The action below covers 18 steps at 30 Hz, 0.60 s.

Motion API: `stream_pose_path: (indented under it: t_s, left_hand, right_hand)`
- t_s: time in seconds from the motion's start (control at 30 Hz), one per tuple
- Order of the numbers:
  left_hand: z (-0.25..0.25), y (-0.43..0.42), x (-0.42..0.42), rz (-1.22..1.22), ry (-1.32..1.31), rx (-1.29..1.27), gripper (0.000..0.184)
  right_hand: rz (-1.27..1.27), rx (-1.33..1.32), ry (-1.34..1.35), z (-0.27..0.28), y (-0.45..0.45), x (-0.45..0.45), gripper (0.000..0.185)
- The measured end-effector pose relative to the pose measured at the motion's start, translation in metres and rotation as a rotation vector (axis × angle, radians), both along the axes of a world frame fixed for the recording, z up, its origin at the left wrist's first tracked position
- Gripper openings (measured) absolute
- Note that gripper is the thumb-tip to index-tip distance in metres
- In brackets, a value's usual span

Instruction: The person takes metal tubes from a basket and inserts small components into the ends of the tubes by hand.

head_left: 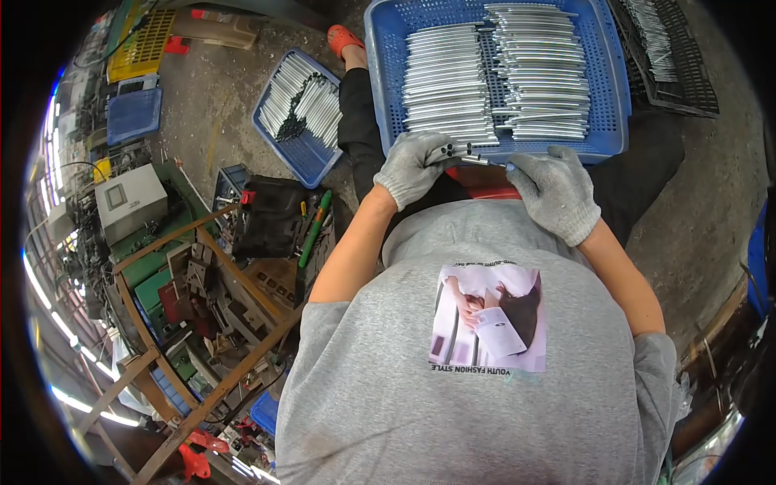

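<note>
My left hand [410, 167], in a grey knit glove, is closed around several short metal tubes [462, 150], their open ends pointing right. One tube sticks out farther than the others toward my right hand [558, 192], also gloved. The thumb and fingers of that hand are pinched together close to the tube's end. A thin dark piece seems to lie between them, too small to name. Just beyond both hands, a blue plastic crate [377, 81] holds two stacks of silvery metal tubes [540, 73].
A smaller blue basket [271, 139] of tubes stands on the floor to the left. A dark crate [687, 89] with more metal pieces is at the right. Left of me are a black tool case [271, 214], a wooden frame [218, 388] and a grey control box [132, 202].
</note>
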State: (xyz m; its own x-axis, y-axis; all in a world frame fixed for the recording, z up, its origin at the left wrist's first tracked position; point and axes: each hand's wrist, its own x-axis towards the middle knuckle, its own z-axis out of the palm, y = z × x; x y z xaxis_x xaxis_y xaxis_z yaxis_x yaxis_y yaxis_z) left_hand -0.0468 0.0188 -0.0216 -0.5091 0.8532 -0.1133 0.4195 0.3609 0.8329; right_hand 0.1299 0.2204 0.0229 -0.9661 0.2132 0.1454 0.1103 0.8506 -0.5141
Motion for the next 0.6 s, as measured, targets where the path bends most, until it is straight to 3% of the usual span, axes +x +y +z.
stream_pose_path:
  t_s: [0.23,0.37,0.6]
  left_hand:
    - [0.004,-0.004,0.005,-0.035,0.061,0.071,0.026]
    - [0.013,-0.002,0.014,-0.005,0.197,0.123,0.03]
    - [0.021,-0.003,0.022,0.036,0.302,0.098,0.037]
  right_hand:
    - [0.049,0.029,-0.01,-0.001,-0.001,-0.002,0.01]
    - [0.057,0.05,-0.224,0.008,-0.001,-0.005,0.011]
    - [0.098,-0.018,-0.218,0.021,0.0,-0.009,0.011]
